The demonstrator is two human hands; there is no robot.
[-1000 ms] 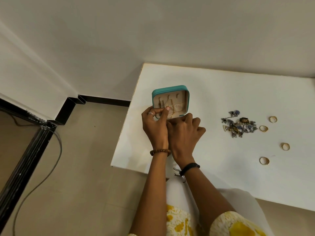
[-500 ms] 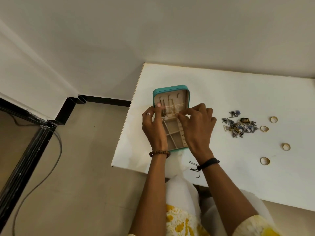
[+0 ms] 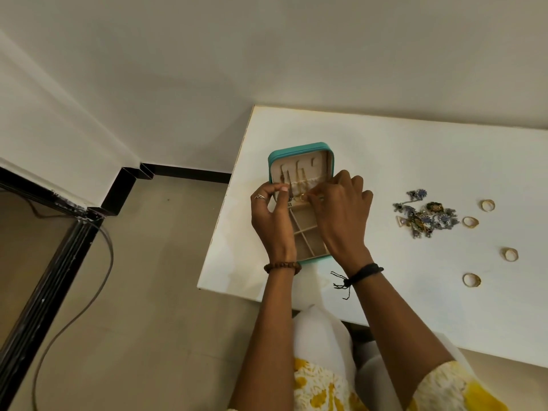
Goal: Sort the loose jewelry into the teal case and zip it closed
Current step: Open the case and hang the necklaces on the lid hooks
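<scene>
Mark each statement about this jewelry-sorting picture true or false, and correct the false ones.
1. The teal case lies open on the white table. True.
2. Four gold rings lie loose on the table. True.
3. The heap of mixed jewelry sits inside the case. False: it lies on the table, to the right of the case.
4. Both hands are at the case's lid pocket. True: the left hand and right hand meet there.
5. The case's divided compartments are packed full. False: those in view look empty.
</scene>
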